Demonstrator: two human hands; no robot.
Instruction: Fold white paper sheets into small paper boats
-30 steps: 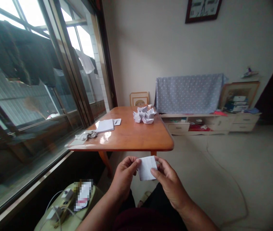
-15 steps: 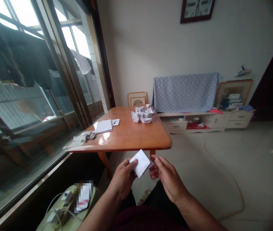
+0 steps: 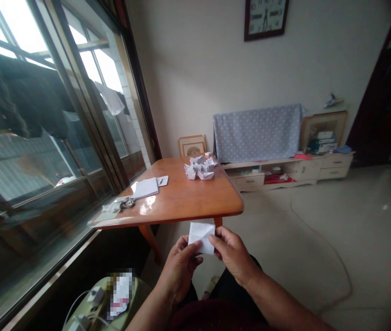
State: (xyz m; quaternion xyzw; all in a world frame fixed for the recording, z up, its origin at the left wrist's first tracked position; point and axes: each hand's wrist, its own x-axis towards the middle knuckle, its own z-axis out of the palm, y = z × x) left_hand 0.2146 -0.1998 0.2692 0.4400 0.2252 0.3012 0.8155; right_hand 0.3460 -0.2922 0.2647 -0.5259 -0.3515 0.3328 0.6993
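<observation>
Evidently to keep it flat, the left hand (image 3: 179,269) and right hand (image 3: 232,254) pinch opposite edges of a square of white paper (image 3: 201,237) between pressed fingers (image 3: 216,239), with the folded paper heap (image 3: 198,168) on the worktop (image 3: 185,200) beyond them.

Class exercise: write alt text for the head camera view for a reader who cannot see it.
The left hand and right hand hold a folded sheet of white paper in front of a wooden table, which bears a heap of folded paper shapes and a white notepad.
</observation>
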